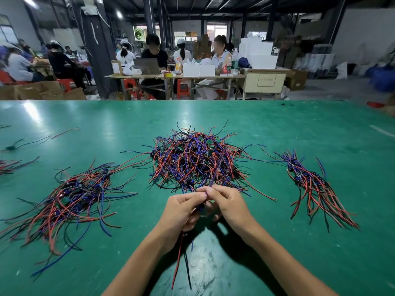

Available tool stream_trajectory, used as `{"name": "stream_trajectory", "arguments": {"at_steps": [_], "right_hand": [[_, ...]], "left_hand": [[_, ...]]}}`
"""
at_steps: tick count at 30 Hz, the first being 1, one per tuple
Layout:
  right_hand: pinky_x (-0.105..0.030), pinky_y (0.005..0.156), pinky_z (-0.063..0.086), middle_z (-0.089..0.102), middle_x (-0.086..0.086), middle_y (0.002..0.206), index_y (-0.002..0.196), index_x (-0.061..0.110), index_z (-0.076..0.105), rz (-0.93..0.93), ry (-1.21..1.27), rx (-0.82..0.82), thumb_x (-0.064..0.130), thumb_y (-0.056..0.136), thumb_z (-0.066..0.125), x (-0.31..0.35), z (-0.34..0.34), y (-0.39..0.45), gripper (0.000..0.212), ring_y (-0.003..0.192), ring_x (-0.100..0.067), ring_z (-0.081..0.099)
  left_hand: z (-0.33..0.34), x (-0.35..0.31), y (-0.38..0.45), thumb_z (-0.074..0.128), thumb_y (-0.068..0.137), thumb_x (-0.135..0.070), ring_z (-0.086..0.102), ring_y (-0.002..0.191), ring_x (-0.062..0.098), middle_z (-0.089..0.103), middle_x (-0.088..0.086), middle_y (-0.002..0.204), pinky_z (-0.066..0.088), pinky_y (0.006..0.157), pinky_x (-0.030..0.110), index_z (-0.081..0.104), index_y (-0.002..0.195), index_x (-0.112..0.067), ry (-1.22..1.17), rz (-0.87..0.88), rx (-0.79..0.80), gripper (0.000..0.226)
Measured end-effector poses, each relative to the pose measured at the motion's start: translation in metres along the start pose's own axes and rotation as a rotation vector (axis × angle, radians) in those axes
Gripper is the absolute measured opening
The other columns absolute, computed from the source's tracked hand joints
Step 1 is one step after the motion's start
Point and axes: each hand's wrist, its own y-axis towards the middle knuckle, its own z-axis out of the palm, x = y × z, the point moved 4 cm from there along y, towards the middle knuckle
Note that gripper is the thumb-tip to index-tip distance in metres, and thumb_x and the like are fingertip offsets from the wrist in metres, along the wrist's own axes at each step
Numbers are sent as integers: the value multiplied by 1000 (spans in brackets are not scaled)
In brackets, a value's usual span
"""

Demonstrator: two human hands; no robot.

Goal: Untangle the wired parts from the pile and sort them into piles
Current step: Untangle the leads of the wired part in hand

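Observation:
A big tangled pile (196, 159) of red, blue and black wired parts with small green boards lies in the middle of the green table (277, 129). Just in front of it, my left hand (181, 210) grips one wired part (201, 207); its red and black wires (181, 259) hang down below my palm. My right hand (226, 204) pinches a purple-blue wire (213, 178) of that part, which runs up into the tangle. A loose sorted pile (72, 195) lies at the left. A neater bundle (314, 186) lies at the right.
A few stray wires (27, 144) lie at the far left of the table, with another bunch (8, 165) at the left edge. Beyond the table's far edge, several people sit at tables (171, 75) with boxes and bottles.

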Motion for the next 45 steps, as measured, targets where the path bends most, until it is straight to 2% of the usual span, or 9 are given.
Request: {"name": "stream_trajectory", "arguments": {"at_steps": [4, 9, 12, 23, 27, 32, 35, 39, 45], "right_hand": [[-23, 43, 45, 63, 2, 57, 89, 20, 77, -9, -50, -168, 19, 101, 53, -9, 6, -1, 27, 50, -14, 59], [-25, 34, 43, 65, -10, 63, 92, 15, 73, 80, 86, -223, 15, 98, 47, -4, -1, 4, 27, 42, -18, 55], [-23, 31, 40, 72, -10, 94, 91, 12, 72, 133, 211, -325, 11, 99, 45, -1, -22, 9, 28, 40, -15, 51], [-18, 37, 40, 77, -2, 88, 89, 14, 68, 395, 688, -235, 18, 96, 49, -3, -33, 6, 20, 42, -8, 47], [-15, 36, 42, 70, -3, 82, 83, 15, 64, 404, 917, -187, 17, 100, 48, -1, -32, 8, 23, 41, -5, 44], [-22, 49, 52, 76, -7, 94, 101, 15, 76, 120, 420, -9, 40, 99, 56, 8, -21, 8, 33, 56, -10, 61], [-22, 55, 55, 74, -6, 86, 96, 13, 80, 17, 346, 73, 31, 91, 66, 10, -11, 3, 23, 61, -11, 61], [-22, 61, 56, 75, -6, 87, 100, 12, 77, -39, 263, -70, 22, 98, 62, 12, -22, 4, 18, 69, -11, 63], [-19, 63, 57, 74, -9, 87, 104, 8, 74, 53, 370, -224, 17, 101, 58, 8, -39, 8, 19, 69, -11, 70]], "left_hand": [[6, -2, -3, 58, 97, -8, 43, 34, 11, 53, 5, 42, 33, 38, 15, 67, 72, 14, 15, 92, -45, 34], [6, -6, -2, 64, 92, 1, 63, 65, 20, 73, 16, 69, 54, 72, 32, 80, 71, -4, 90, 178, -65, 27], [8, -7, -6, 66, 92, -3, 52, 51, -2, 76, 11, 73, 39, 51, 9, 82, 81, -6, 177, 172, 33, 20], [5, -6, -8, 70, 83, -24, 42, 46, -1, 75, 15, 75, 26, 44, 10, 82, 85, -9, 205, 132, 203, 20], [4, -6, -5, 66, 94, -11, 35, 41, 1, 74, 14, 75, 24, 41, 10, 82, 86, -7, 139, 117, 194, 18], [-7, -7, 1, 61, 96, -12, 29, 40, 9, 75, 10, 81, 18, 38, 17, 82, 90, -13, 96, 108, 71, 22], [-12, -6, 4, 63, 95, -14, 31, 38, 10, 77, 13, 84, 20, 36, 17, 82, 89, -15, 85, 123, 27, 20], [-12, -5, 5, 75, 82, -35, 37, 37, 11, 77, 13, 87, 27, 35, 17, 81, 95, -19, 94, 132, 31, 21], [-20, -2, 8, 70, 93, -18, 41, 41, 11, 78, 7, 82, 37, 39, 19, 79, 93, -14, 192, 197, -95, 10]]}}
